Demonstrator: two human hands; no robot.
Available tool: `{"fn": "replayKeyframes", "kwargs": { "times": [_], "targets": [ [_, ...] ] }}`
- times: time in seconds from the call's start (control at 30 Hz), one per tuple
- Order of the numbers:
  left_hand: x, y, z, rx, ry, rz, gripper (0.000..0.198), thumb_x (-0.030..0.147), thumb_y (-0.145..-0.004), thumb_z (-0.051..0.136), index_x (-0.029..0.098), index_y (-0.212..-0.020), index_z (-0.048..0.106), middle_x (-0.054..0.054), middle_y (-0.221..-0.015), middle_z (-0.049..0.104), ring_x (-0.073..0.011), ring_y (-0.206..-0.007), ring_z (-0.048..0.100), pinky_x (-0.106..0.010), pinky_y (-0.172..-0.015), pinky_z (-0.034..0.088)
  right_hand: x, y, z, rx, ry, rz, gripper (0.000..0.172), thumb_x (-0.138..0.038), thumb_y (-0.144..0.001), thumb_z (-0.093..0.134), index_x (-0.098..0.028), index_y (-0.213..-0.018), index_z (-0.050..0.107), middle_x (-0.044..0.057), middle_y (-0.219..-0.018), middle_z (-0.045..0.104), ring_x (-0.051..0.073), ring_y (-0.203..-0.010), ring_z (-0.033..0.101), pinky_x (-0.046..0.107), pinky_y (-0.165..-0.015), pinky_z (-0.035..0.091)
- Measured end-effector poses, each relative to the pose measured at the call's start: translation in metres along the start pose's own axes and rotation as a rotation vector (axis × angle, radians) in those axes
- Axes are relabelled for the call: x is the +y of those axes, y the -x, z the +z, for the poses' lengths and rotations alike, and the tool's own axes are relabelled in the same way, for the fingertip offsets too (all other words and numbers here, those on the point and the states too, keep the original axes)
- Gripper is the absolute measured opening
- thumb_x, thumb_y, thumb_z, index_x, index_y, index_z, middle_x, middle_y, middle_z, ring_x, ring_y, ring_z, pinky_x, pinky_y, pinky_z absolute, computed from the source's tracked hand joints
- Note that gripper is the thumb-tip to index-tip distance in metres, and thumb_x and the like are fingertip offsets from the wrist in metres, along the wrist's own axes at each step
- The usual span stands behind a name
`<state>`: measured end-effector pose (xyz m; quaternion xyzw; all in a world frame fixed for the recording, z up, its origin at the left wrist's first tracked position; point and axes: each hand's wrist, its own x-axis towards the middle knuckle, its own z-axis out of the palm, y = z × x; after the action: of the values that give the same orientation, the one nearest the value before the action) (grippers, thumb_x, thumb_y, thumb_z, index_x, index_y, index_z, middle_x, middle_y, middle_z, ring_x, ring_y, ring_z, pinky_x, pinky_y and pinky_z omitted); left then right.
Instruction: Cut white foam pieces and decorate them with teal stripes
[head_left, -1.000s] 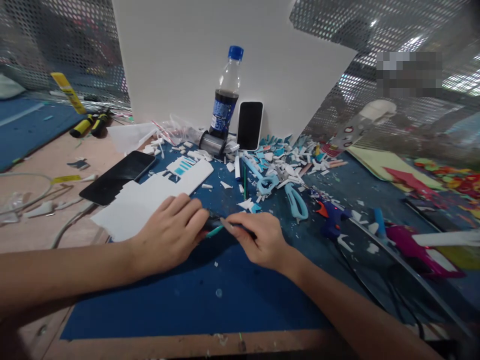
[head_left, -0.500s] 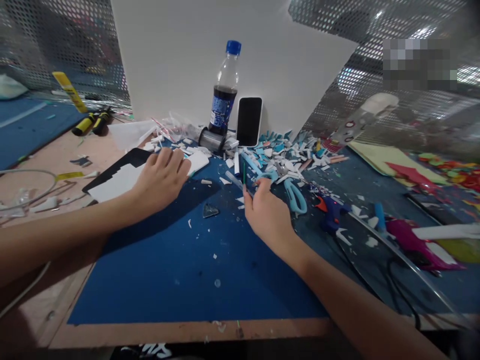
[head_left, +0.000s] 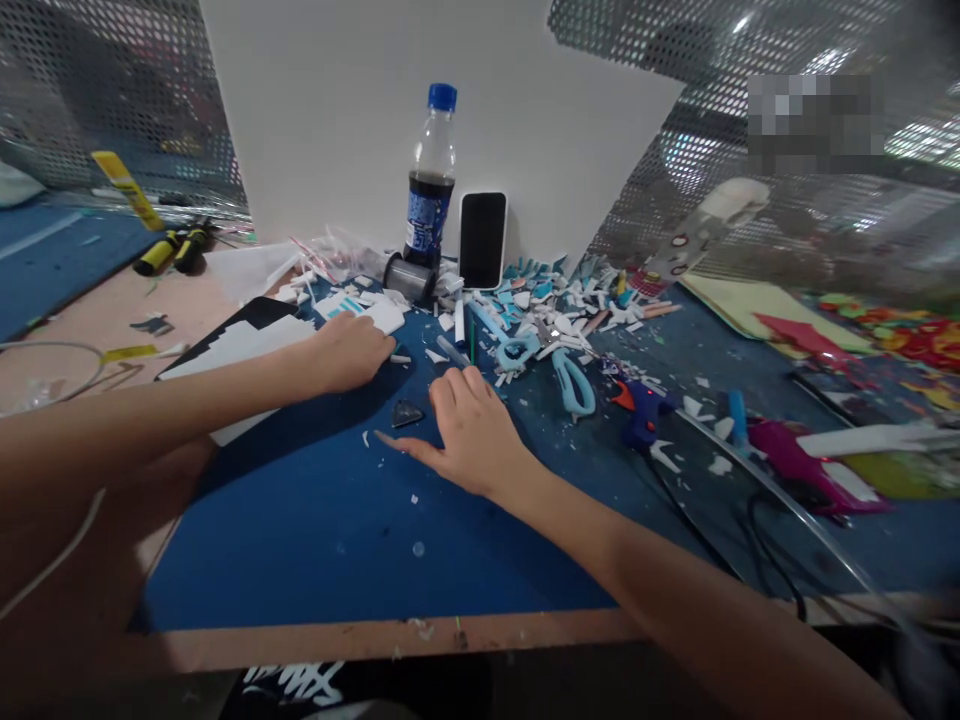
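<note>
My left hand [head_left: 346, 356] is closed, fingers curled down over the blue mat [head_left: 360, 560], beside white cut pieces [head_left: 388, 312]. What its fingertips hold, if anything, is hidden. My right hand [head_left: 474, 432] is low over the mat, thumb stretched out to the left, away from the bent fingers, and nothing shows between them. A small dark, clear-looking lump [head_left: 406, 413] lies just left of its fingers. Beyond that hand are a green stick [head_left: 472, 335] and scissors with light blue handles [head_left: 574, 384]. White sheets [head_left: 247, 342] lie partly under my left forearm.
A dark cola bottle [head_left: 430, 205], a wire-like spool [head_left: 409, 279] and a phone [head_left: 481, 240] stand at the back before a white board [head_left: 337, 120]. White and blue scraps [head_left: 536, 290] are heaped there. A blue glue gun [head_left: 643, 410] with its cord lies right.
My right hand has moved left, from beside the green stick and scissors to near the dark lump, and its thumb has spread. My left hand has shifted right. The view has turned slightly.
</note>
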<state>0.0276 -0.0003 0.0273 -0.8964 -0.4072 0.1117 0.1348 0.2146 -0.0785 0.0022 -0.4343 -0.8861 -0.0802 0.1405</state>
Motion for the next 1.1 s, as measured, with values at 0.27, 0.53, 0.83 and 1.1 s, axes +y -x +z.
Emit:
{"fn": "replayKeyframes", "kwargs": {
  "times": [0.27,0.53,0.83,1.1],
  "targets": [
    [-0.002,0.005,0.000,0.130,0.120,-0.034,0.019,0.015,-0.084,0.048,0.011,-0.076,0.065,-0.011,-0.067,0.066,-0.0206,-0.062,0.062,-0.026,-0.055,0.040,-0.008,-0.019,0.009,-0.168,-0.059,0.087,0.065,-0.068,-0.088,0.032,-0.010,-0.096,0.060,0.013,-0.091,0.060,0.026,-0.089,0.053,0.033,-0.064,0.041],
    [0.006,0.027,0.013,0.555,0.492,-0.124,0.024,0.024,-0.080,0.042,0.015,-0.064,0.057,-0.004,-0.060,0.060,-0.0116,-0.057,0.052,-0.022,-0.055,0.039,-0.011,-0.016,0.009,0.032,-0.155,0.133,0.029,-0.041,-0.086,0.048,-0.014,-0.087,0.058,0.009,-0.083,0.059,0.021,-0.082,0.054,0.030,-0.060,0.040],
    [0.011,0.034,0.016,0.646,0.918,-0.212,0.027,0.029,-0.088,0.044,0.015,-0.072,0.059,0.001,-0.058,0.064,-0.0068,-0.045,0.048,-0.016,-0.045,0.038,-0.007,-0.012,0.012,0.217,-0.309,0.072,0.016,-0.031,-0.084,0.054,-0.015,-0.084,0.051,0.008,-0.082,0.057,0.019,-0.075,0.053,0.031,-0.064,0.045],
    [0.013,0.037,0.020,0.676,1.088,-0.236,0.019,0.028,-0.088,0.049,0.015,-0.082,0.062,-0.001,-0.068,0.067,-0.0092,-0.057,0.056,-0.020,-0.054,0.042,-0.005,-0.005,0.011,0.255,-0.454,0.089,0.018,-0.021,-0.078,0.064,-0.014,-0.091,0.054,0.005,-0.079,0.058,0.016,-0.074,0.057,0.026,-0.060,0.046]
  ]
}}
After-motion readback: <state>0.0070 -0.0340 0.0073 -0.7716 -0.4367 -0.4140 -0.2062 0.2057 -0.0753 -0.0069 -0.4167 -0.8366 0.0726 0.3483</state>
